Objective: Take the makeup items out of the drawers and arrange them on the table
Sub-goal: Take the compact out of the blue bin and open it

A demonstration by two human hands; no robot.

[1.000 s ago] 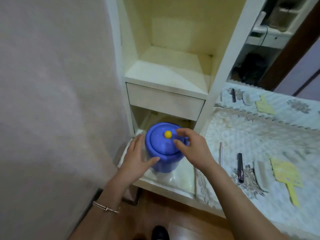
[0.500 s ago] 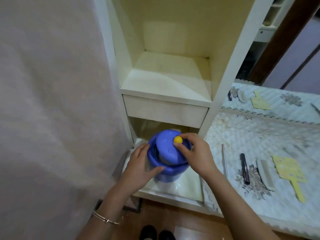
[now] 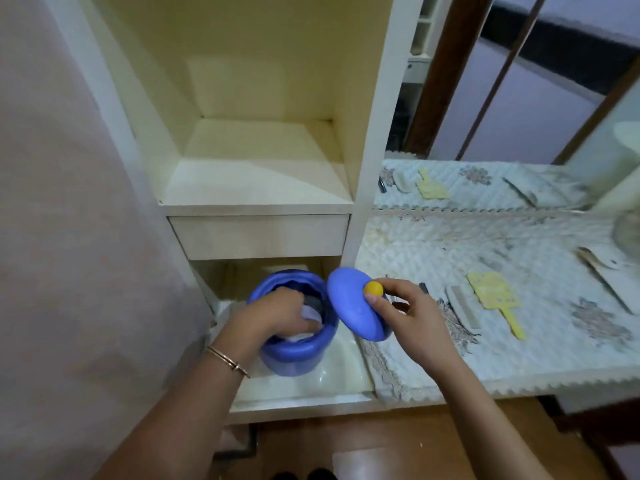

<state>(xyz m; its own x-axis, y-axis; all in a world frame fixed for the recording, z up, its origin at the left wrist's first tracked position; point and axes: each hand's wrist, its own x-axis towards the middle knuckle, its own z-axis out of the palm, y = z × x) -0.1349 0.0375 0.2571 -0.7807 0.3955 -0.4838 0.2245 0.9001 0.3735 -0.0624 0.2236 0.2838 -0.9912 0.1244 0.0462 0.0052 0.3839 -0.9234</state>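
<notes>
**A:** What did the right hand (image 3: 412,313) have hold of?

**B:** It pinched the yellow knob (image 3: 373,289) between thumb and fingertips. The blue lid (image 3: 349,308) hung from that knob, tilted up on its edge and off the blue container (image 3: 294,358), just beside its right rim.

**A:** And the left hand (image 3: 273,317)?

**B:** It was plunged into the container's open mouth with the fingers curled down inside. Something white and something dark lay in there against them. I couldn't tell whether the fingers gripped anything. A thin bracelet (image 3: 228,356) sat on that wrist.

**A:** Where did the container stand?

**B:** Upright on the floor of the open drawer (image 3: 346,372), toward its left side. The closed drawer (image 3: 259,235) was just above it.

**A:** And on the table (image 3: 519,358)?

**B:** Near its left edge, close to the right hand, lay a white comb (image 3: 462,306). A yellow paddle brush (image 3: 493,296) lay just beside the comb. A dark stick (image 3: 423,287) showed partly behind the fingers.
</notes>
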